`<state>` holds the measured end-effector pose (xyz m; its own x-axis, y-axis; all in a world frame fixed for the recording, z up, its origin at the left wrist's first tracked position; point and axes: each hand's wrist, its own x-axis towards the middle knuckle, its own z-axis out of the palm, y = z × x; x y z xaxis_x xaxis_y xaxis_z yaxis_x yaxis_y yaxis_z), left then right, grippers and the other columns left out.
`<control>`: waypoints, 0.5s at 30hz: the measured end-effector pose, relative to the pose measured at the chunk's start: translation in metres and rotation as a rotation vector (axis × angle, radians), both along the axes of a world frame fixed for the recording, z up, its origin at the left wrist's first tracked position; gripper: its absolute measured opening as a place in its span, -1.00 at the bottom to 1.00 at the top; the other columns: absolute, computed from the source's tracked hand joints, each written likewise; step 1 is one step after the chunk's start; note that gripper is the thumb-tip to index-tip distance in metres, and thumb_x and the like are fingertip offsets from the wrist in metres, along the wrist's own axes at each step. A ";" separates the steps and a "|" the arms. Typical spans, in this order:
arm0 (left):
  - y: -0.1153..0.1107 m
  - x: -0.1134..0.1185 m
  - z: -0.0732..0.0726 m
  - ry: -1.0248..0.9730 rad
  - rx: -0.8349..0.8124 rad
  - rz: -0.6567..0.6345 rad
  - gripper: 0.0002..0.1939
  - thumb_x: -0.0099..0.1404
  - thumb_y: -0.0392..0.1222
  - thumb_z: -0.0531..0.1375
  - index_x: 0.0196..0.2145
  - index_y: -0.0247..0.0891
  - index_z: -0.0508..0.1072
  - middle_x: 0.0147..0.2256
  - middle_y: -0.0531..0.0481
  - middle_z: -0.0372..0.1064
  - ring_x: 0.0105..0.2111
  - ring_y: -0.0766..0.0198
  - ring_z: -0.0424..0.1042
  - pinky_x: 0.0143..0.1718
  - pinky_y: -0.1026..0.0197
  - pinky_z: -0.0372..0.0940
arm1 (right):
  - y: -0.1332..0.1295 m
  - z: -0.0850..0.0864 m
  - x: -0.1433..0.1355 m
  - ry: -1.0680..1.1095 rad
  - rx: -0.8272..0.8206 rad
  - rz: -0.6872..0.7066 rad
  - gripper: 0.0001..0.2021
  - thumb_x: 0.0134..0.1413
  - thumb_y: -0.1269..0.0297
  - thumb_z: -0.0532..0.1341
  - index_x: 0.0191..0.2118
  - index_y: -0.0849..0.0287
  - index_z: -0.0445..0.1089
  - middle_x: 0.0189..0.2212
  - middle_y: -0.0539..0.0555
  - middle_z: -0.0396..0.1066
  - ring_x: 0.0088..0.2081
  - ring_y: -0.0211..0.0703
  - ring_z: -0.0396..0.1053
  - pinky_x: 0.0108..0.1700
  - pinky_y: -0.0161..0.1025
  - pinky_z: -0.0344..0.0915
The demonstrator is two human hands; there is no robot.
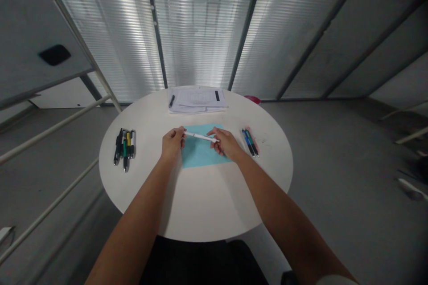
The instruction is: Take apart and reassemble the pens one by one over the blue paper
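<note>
A white pen (199,136) is held slantwise between my two hands, over a light blue sheet (197,158) on the round white table. My left hand (173,142) pinches the pen's left end between closed fingers. The fingers of my right hand (225,143) are closed about its other end, near a white clip, with the index finger along the top. Just right of my right hand lie a blue pen (248,142) and a green and black pen (252,143), side by side, with something pinkish beside them.
Several pens and markers (125,144) lie grouped at the left of the round table (203,213). A stack of papers (197,100) rests at the far edge, a black pen (171,101) on its left side. Metal rails (53,205) stand left of the table.
</note>
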<state>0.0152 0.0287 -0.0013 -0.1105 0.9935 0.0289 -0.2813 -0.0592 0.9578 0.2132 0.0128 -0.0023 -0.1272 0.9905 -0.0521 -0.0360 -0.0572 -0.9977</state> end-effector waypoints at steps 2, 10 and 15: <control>0.000 0.000 0.001 -0.013 -0.002 0.004 -0.62 0.07 0.09 0.29 -0.41 -0.34 0.43 -0.59 0.11 0.24 -0.71 0.50 0.12 -0.72 0.36 -0.05 | 0.001 -0.001 0.001 0.015 -0.013 0.021 -0.52 0.07 -0.16 0.11 -0.19 0.21 0.36 -0.67 -0.04 0.36 -0.78 -0.38 0.18 -0.79 -0.45 -0.01; 0.000 0.000 -0.002 0.022 -0.013 0.007 -0.62 0.11 0.10 0.26 -0.38 -0.33 0.43 -0.55 0.07 0.28 -0.70 0.50 0.13 -0.72 0.37 -0.05 | 0.007 -0.004 0.003 0.117 0.118 -0.076 -0.66 -0.12 0.16 0.31 -0.19 0.16 0.34 -0.53 -0.11 0.35 -0.71 -0.42 0.20 -0.74 -0.44 0.06; 0.000 -0.001 -0.001 0.032 -0.013 0.002 -0.61 0.10 0.12 0.26 -0.39 -0.32 0.42 -0.56 0.08 0.27 -0.70 0.50 0.13 -0.72 0.36 -0.04 | 0.005 -0.001 0.002 0.108 0.085 -0.078 -0.68 -0.09 0.11 0.29 -0.21 0.16 0.34 -0.54 -0.11 0.34 -0.70 -0.41 0.21 -0.74 -0.43 0.04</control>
